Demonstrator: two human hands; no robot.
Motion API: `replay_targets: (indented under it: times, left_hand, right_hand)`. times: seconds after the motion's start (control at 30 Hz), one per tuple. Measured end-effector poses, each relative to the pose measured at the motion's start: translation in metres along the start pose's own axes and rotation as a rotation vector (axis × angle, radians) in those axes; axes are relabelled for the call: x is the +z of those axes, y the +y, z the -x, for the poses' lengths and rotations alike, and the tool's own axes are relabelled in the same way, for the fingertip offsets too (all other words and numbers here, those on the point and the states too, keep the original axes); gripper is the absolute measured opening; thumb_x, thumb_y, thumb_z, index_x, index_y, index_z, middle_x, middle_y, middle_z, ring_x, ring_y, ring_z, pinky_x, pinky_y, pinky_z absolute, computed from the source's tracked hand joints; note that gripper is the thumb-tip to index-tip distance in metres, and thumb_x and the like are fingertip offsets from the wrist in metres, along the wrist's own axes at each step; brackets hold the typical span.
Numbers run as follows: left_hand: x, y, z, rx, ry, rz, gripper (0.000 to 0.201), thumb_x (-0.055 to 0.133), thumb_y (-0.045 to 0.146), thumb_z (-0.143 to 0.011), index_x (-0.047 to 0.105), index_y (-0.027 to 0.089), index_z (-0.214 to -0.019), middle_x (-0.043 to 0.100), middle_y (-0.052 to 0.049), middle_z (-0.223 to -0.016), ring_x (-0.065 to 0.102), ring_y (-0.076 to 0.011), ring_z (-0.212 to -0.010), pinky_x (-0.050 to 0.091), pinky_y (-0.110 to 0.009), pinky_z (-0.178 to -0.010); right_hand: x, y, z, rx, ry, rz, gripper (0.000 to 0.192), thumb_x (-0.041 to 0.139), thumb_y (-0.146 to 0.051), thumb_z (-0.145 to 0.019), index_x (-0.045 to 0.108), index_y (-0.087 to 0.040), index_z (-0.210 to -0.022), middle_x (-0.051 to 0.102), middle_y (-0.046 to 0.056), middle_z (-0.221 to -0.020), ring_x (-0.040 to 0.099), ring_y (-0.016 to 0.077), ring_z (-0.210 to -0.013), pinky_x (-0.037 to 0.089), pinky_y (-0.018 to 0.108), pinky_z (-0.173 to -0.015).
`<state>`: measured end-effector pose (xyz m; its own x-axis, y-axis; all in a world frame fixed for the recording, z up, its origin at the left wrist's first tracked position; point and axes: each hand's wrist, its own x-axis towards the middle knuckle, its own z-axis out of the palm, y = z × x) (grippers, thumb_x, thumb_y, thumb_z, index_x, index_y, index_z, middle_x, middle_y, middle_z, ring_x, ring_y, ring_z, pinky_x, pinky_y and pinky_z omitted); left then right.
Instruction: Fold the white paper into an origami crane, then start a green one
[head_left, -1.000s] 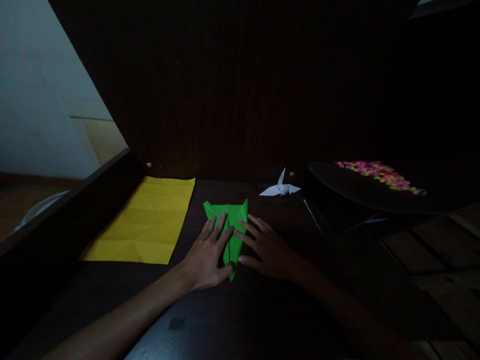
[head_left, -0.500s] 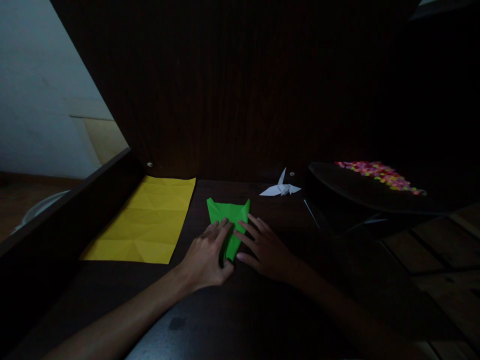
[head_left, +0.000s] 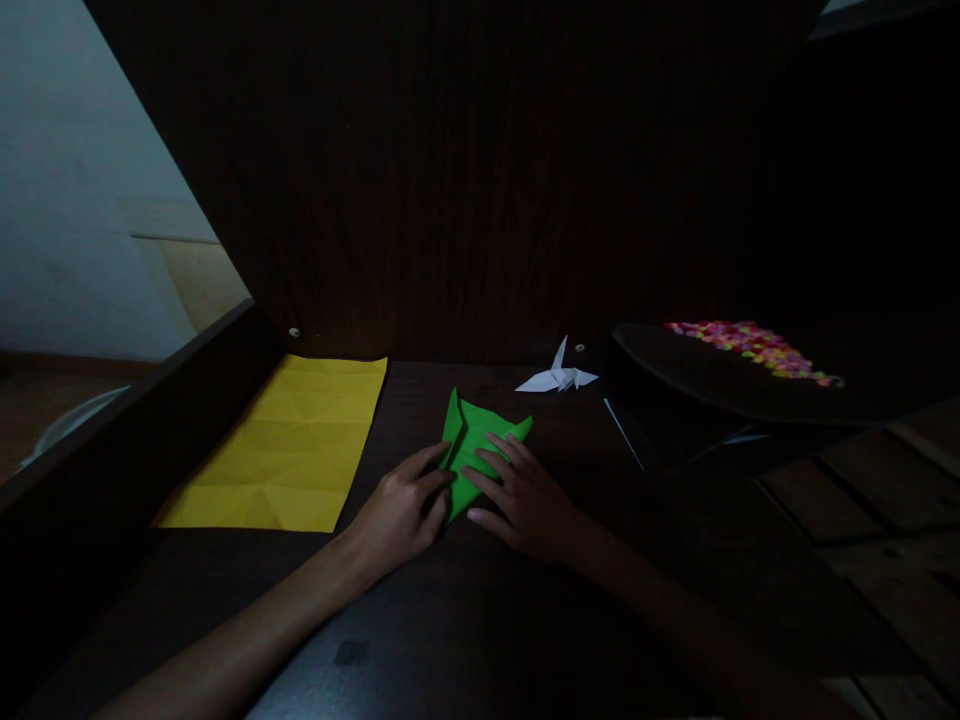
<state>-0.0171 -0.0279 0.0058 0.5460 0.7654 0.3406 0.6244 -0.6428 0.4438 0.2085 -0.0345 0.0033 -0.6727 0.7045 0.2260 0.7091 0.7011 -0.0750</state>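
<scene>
A folded sheet of green origami paper (head_left: 471, 432) lies on the dark wooden tabletop between my hands, two pointed flaps standing up at its far corners. Along its left edge, my left hand (head_left: 406, 500) touches the flap with its fingers apart. Spread over the right side of the paper, my right hand (head_left: 521, 495) rests its fingertips on it. Farther off, a white paper crane (head_left: 559, 379) sits behind the green paper and to its right. To the left is a creased yellow sheet (head_left: 277, 445).
A dark raised panel (head_left: 450, 180) stands along the back. On the right is a dark bag-like object (head_left: 697, 390) with a strip of colourful beads or flowers (head_left: 754, 348). A thin white stick (head_left: 622, 432) lies beside it. A raised wooden edge (head_left: 172, 375) borders the left side.
The green paper has turned clockwise and shifted slightly right. My left hand has moved back from its middle to its left edge. My right hand now lies farther over its right side.
</scene>
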Motion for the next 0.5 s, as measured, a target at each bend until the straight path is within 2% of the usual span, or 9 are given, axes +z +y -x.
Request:
replay_targets:
  times: [0.17,0.3,0.5]
  left_hand:
    - [-0.0013,-0.0008,-0.0008,-0.072,-0.013,0.039,0.034,0.064,0.026,-0.082,0.064,0.016,-0.114,0.059,-0.013,-0.131,0.060,-0.0272,-0.117,0.053,-0.042,-0.099]
    - [0.0007,-0.0015,-0.0011,-0.073,0.013,0.058,0.036,0.059,0.023,-0.083,0.062,0.016,-0.118,0.059,-0.013,-0.131,0.061,-0.0257,-0.116,0.054,-0.041,-0.098]
    - [0.0015,0.0002,-0.0004,-0.003,0.044,0.045,0.039,0.050,0.019,-0.085,0.058,0.012,-0.122,0.064,-0.015,-0.122,0.063,-0.0245,-0.111,0.055,-0.042,-0.095]
  right_hand:
    - [0.0014,0.0004,0.0002,0.000,0.022,-0.003,0.049,0.047,-0.049,-0.094,0.057,-0.017,-0.130,0.054,0.016,-0.134,0.032,0.0351,-0.138,0.027,0.059,-0.113]
    - [-0.0001,0.0001,-0.0006,0.009,0.006,-0.006,0.048,0.047,-0.049,-0.095,0.057,-0.018,-0.130,0.055,0.014,-0.134,0.034,0.0343,-0.137,0.027,0.058,-0.113]
    - [-0.0039,-0.0010,-0.0019,0.031,-0.011,-0.040,0.052,0.047,-0.047,-0.095,0.054,-0.011,-0.132,0.055,0.015,-0.136,0.036,0.0327,-0.136,0.024,0.054,-0.116]
